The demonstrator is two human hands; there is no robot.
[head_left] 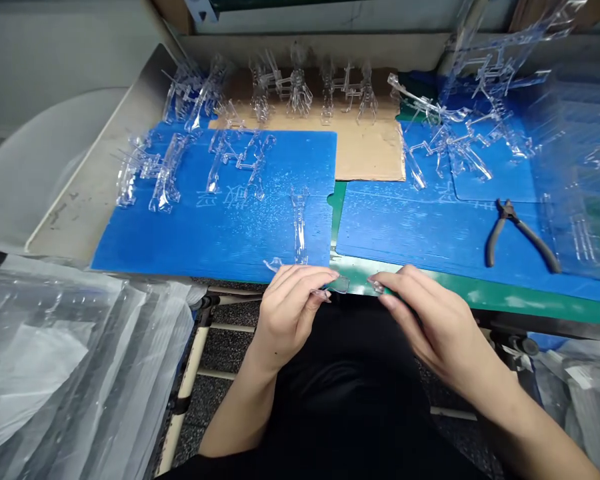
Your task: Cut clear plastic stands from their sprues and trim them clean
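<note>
My left hand (293, 313) is closed in a pinch on a clear plastic part (341, 285), whose flat end sticks out to the right of the fingertips. A short gap away, my right hand (425, 310) pinches a small clear plastic piece (377, 285) between thumb and forefinger; its exact shape is hard to make out. Both hands are at the table's near edge, above my lap. Just beyond my left hand, a single clear plastic piece (300, 227) lies lengthwise on the blue sheet (190, 233).
Side cutters (515, 230) lie with handles spread on the right blue sheet (405, 227). Clear moulded plastic frames (240, 157) stand at the left and back, with more (455, 140) at the right. Cardboard (370, 157) lies mid-table. Stacked plastic bags (80, 360) fill the lower left.
</note>
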